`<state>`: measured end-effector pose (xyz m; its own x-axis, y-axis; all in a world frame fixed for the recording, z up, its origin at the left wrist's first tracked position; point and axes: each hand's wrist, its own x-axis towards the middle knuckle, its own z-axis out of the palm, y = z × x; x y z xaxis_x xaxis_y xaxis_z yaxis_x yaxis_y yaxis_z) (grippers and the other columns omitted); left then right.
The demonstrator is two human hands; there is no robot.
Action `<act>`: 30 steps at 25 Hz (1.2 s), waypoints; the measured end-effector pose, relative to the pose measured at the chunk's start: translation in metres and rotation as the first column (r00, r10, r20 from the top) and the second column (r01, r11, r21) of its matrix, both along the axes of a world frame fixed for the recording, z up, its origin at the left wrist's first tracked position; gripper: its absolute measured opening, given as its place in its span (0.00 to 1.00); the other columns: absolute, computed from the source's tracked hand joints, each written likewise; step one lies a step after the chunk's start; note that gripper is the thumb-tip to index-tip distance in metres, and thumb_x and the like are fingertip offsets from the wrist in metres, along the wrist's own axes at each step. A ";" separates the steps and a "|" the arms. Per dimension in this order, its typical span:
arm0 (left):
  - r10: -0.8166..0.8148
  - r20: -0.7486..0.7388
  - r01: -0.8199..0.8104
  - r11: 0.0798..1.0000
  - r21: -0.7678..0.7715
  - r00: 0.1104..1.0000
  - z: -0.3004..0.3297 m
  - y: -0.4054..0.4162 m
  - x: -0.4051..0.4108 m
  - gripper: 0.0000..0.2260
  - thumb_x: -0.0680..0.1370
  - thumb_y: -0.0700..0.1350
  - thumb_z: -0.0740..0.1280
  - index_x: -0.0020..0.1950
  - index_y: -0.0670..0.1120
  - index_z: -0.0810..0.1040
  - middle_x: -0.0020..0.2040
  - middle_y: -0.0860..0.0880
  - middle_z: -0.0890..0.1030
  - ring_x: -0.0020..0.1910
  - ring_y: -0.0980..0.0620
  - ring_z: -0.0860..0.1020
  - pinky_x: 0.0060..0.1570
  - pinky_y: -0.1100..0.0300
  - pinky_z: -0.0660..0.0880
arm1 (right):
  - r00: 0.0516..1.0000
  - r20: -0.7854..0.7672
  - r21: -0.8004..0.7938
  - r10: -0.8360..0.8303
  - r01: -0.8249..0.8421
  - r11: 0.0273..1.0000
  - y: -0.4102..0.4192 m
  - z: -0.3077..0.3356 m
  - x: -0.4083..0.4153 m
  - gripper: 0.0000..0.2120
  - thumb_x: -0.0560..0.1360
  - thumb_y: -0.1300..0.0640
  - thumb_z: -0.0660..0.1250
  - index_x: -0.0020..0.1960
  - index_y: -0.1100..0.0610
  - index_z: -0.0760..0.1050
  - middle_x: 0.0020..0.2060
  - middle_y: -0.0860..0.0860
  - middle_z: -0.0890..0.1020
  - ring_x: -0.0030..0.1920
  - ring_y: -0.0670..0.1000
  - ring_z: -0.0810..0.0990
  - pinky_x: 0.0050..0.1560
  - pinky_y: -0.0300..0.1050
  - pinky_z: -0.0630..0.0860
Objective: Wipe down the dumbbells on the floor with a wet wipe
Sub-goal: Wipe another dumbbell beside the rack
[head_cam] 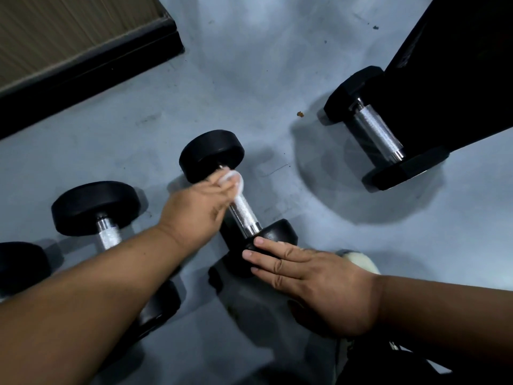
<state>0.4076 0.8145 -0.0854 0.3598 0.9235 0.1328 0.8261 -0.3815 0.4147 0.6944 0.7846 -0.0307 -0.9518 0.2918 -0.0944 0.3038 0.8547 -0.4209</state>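
1. Nearest the camera, the left forearm (91,295) runs in from 8 o'clock toward the centre, crossing over the near end of a round-headed dumbbell (95,207) that lies at 9 o'clock on the grey floor (249,79).
2. The left hand (195,208) is curled around a white wet wipe (233,180), holding it against the chrome handle of the middle dumbbell (245,215), right up by its far head.
3. That middle dumbbell lies at the centre of the view, far head toward 12 o'clock, near head toward 5 o'clock.
4. The right hand (313,282), entering from 4 o'clock, lies with straight fingers flat on the near head (pressing or merely resting, I cannot tell).
5. A hex-headed dumbbell (380,129) sits at 2 o'clock, partly tucked beneath a large black piece of equipment (458,65).
6. A dark baseboard (91,68) runs along the wall at 10 o'clock.
7. Another black weight head (19,265) shows at the left edge, at 8 o'clock.
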 end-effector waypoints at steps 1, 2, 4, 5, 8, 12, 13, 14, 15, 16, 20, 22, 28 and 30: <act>-0.108 -0.036 0.108 0.994 0.014 0.994 0.000 -0.013 0.008 0.22 0.78 0.42 0.57 0.70 0.46 0.80 0.69 0.47 0.81 0.69 0.46 0.78 0.56 0.49 0.83 | 1.000 0.002 0.008 0.005 -0.005 1.000 -0.001 0.000 0.000 0.39 0.71 0.57 0.71 0.80 0.62 0.66 0.83 0.55 0.60 0.85 0.55 0.52 0.83 0.49 0.57; -0.208 -0.052 0.208 0.978 0.001 0.977 0.001 -0.022 0.012 0.23 0.77 0.41 0.57 0.70 0.45 0.80 0.69 0.47 0.80 0.70 0.46 0.77 0.56 0.49 0.83 | 1.000 0.005 0.012 0.009 -0.009 1.000 -0.002 0.000 0.000 0.39 0.71 0.57 0.71 0.81 0.62 0.66 0.83 0.55 0.60 0.85 0.55 0.52 0.83 0.50 0.58; -0.232 -0.075 0.231 0.973 -0.016 0.970 0.003 -0.016 0.012 0.22 0.77 0.39 0.59 0.69 0.45 0.80 0.69 0.48 0.81 0.71 0.47 0.77 0.57 0.49 0.83 | 1.000 0.007 0.013 0.017 -0.017 1.000 -0.002 -0.001 -0.001 0.39 0.71 0.57 0.71 0.81 0.62 0.65 0.84 0.55 0.59 0.85 0.55 0.52 0.82 0.51 0.59; -0.145 -0.085 0.144 0.989 -0.013 0.986 0.004 -0.005 0.010 0.21 0.77 0.38 0.62 0.68 0.46 0.81 0.68 0.48 0.81 0.70 0.47 0.77 0.58 0.49 0.81 | 1.000 0.009 0.017 0.024 -0.025 1.000 -0.002 -0.001 -0.001 0.39 0.71 0.56 0.71 0.81 0.62 0.65 0.84 0.55 0.59 0.85 0.55 0.51 0.82 0.51 0.60; 0.097 -0.114 -0.097 0.995 0.006 0.989 0.005 0.012 0.015 0.19 0.74 0.33 0.70 0.64 0.42 0.83 0.65 0.45 0.83 0.68 0.45 0.79 0.60 0.49 0.80 | 0.999 0.020 0.035 0.042 -0.042 0.999 -0.002 0.000 -0.003 0.39 0.71 0.56 0.71 0.80 0.63 0.66 0.84 0.56 0.59 0.85 0.56 0.52 0.82 0.52 0.61; -0.304 -0.050 0.304 0.953 -0.006 0.951 -0.001 -0.017 0.024 0.18 0.78 0.41 0.60 0.63 0.44 0.84 0.64 0.48 0.84 0.66 0.49 0.81 0.57 0.56 0.81 | 0.997 0.041 0.069 0.064 -0.066 0.995 -0.003 -0.001 -0.003 0.38 0.73 0.54 0.67 0.81 0.63 0.64 0.84 0.57 0.59 0.85 0.56 0.50 0.83 0.52 0.58; -0.353 -0.036 0.352 0.936 -0.027 0.935 -0.001 -0.014 0.017 0.19 0.79 0.43 0.59 0.65 0.45 0.84 0.66 0.49 0.83 0.67 0.50 0.79 0.59 0.56 0.81 | 0.996 0.044 0.081 0.071 -0.075 0.994 -0.003 -0.001 -0.004 0.38 0.73 0.54 0.67 0.81 0.63 0.64 0.84 0.57 0.59 0.85 0.56 0.50 0.83 0.52 0.56; -0.340 -0.037 0.339 0.940 -0.030 0.940 -0.001 -0.008 0.010 0.19 0.80 0.44 0.59 0.67 0.46 0.83 0.67 0.50 0.82 0.69 0.51 0.78 0.61 0.55 0.80 | 0.996 0.043 0.093 0.080 -0.084 0.992 -0.002 -0.001 -0.004 0.38 0.73 0.54 0.68 0.81 0.63 0.64 0.84 0.57 0.59 0.85 0.56 0.50 0.83 0.51 0.54; -0.261 -0.020 0.261 0.965 -0.018 0.965 -0.002 0.000 0.001 0.20 0.80 0.45 0.59 0.68 0.46 0.82 0.68 0.50 0.81 0.69 0.51 0.78 0.63 0.56 0.79 | 0.995 0.039 0.102 0.090 -0.094 0.990 -0.002 0.000 -0.005 0.38 0.73 0.55 0.69 0.81 0.63 0.65 0.84 0.57 0.59 0.85 0.56 0.50 0.84 0.50 0.52; -0.129 0.023 0.130 0.991 -0.012 0.991 -0.002 0.009 -0.006 0.19 0.81 0.46 0.59 0.67 0.46 0.83 0.67 0.50 0.82 0.69 0.51 0.78 0.66 0.57 0.75 | 0.995 0.030 0.107 0.096 -0.098 0.989 -0.002 0.000 -0.006 0.37 0.73 0.55 0.70 0.80 0.63 0.66 0.83 0.57 0.59 0.85 0.56 0.50 0.84 0.49 0.49; -0.067 0.030 0.067 0.998 -0.009 0.997 0.000 0.001 0.005 0.19 0.80 0.46 0.59 0.65 0.44 0.84 0.65 0.48 0.83 0.68 0.49 0.78 0.66 0.57 0.76 | 0.996 0.009 0.087 0.094 -0.094 0.992 -0.002 -0.001 -0.004 0.37 0.73 0.56 0.71 0.80 0.63 0.67 0.83 0.57 0.60 0.85 0.55 0.51 0.84 0.48 0.46; -0.294 0.032 0.295 0.955 -0.028 0.955 -0.003 -0.017 0.011 0.18 0.81 0.44 0.59 0.66 0.44 0.83 0.67 0.49 0.82 0.70 0.50 0.77 0.65 0.57 0.76 | 0.996 0.006 0.088 0.089 -0.090 0.992 -0.002 -0.002 -0.003 0.37 0.73 0.55 0.71 0.80 0.63 0.67 0.83 0.57 0.60 0.85 0.56 0.51 0.84 0.49 0.47; 0.025 0.160 -0.012 0.997 -0.081 0.987 -0.007 0.010 -0.009 0.16 0.82 0.46 0.63 0.67 0.47 0.83 0.67 0.52 0.81 0.71 0.54 0.75 0.72 0.58 0.70 | 0.995 -0.026 0.043 0.098 -0.097 0.994 0.000 -0.002 -0.005 0.34 0.74 0.58 0.69 0.79 0.64 0.67 0.83 0.57 0.61 0.85 0.56 0.51 0.84 0.50 0.51; 0.004 0.111 0.004 0.998 -0.067 0.994 -0.002 0.007 0.002 0.18 0.81 0.46 0.60 0.65 0.45 0.84 0.65 0.49 0.83 0.70 0.51 0.76 0.71 0.62 0.70 | 0.995 -0.025 0.003 0.095 -0.095 0.995 0.000 -0.004 -0.005 0.34 0.75 0.59 0.69 0.79 0.64 0.67 0.83 0.57 0.60 0.85 0.56 0.50 0.84 0.51 0.53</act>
